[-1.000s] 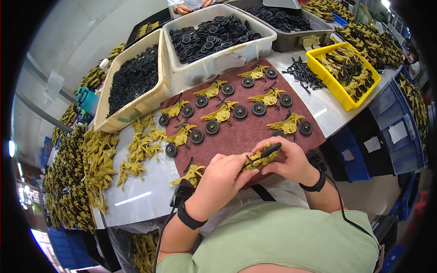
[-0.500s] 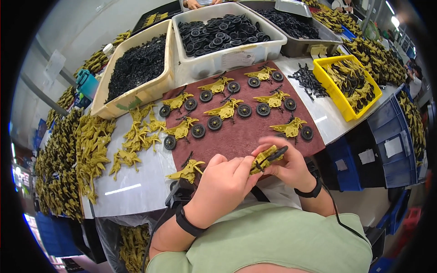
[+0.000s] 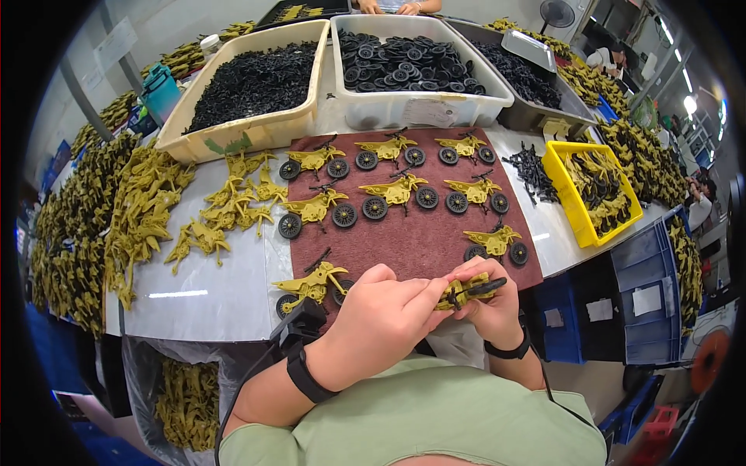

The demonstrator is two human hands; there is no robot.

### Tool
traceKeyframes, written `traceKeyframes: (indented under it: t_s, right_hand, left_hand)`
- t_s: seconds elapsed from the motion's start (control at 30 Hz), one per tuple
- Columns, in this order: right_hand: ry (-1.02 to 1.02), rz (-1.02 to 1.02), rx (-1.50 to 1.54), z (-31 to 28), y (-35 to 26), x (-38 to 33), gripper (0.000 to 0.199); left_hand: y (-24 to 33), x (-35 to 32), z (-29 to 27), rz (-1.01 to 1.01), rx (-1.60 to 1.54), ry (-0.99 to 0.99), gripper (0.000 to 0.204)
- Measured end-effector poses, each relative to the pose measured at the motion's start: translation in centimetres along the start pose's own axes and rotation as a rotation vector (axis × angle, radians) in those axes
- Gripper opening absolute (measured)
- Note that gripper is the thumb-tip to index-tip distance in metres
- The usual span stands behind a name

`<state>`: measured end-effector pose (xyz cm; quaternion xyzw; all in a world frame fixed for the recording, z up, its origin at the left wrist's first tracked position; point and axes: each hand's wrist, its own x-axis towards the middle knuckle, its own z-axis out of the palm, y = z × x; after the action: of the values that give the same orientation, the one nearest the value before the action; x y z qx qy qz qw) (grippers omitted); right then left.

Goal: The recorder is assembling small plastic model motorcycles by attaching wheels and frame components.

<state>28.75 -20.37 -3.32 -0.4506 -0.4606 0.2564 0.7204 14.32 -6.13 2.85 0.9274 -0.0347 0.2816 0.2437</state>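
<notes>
Toy motorbike [image 3: 466,295], yellow and black, is what we hold, just over the near edge of the red-brown cloth [image 3: 396,242]. Our left hand [image 3: 388,307] pinches its left end with the fingertips; our right hand [image 3: 495,311] curls round the other end. Should our hands push unevenly, we judge the small body could twist free and drop short of the cloth, and too hard a squeeze might snap a thin part. Its long axis runs roughly left to right along the cloth's near edge, rising slightly rightward, where what looks like a black wheel [image 3: 488,287], nearly edge-on, points out. Our fingers hide too much to tell front from back.

At the cloth's near left corner lies another motorbike [image 3: 312,287], close by the black device [image 3: 297,320] at our left wrist; a careless swing could knock it off. Farther up the cloth, other motorbikes [image 3: 395,189] lie side-on, lengthwise across it. Past the cloth's far edge stands a white bin [image 3: 374,116] of wheels.
</notes>
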Motion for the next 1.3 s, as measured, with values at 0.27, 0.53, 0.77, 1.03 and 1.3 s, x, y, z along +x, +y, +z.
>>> traceKeyframes:
  t_s: [0.27,0.53,0.77,1.03,1.3]
  right_hand:
    - [-0.018,-0.032,-0.071,-0.1,-0.4,0.3,0.042]
    - [-0.023,0.004,-0.029,0.3,-0.4,0.5,0.039]
    - [-0.049,0.006,-0.079,0.4,-0.5,0.9,0.037]
    - [-0.004,0.102,-0.042,0.9,-0.7,1.0,0.038]
    - [0.000,0.212,0.002,1.3,-0.9,1.0,0.033]
  left_hand:
    - [0.0,-0.6,0.4,-0.071,-0.072,0.116,0.043]
    - [-0.1,-0.5,0.3,-0.068,-0.062,0.141,0.042]
    - [-0.1,-0.5,0.3,-0.176,-0.147,0.099,0.037]
    - [-0.7,-0.5,1.4,-0.256,-0.263,0.188,0.029]
    - [-1.2,-0.6,1.7,-0.208,-0.190,0.209,0.025]
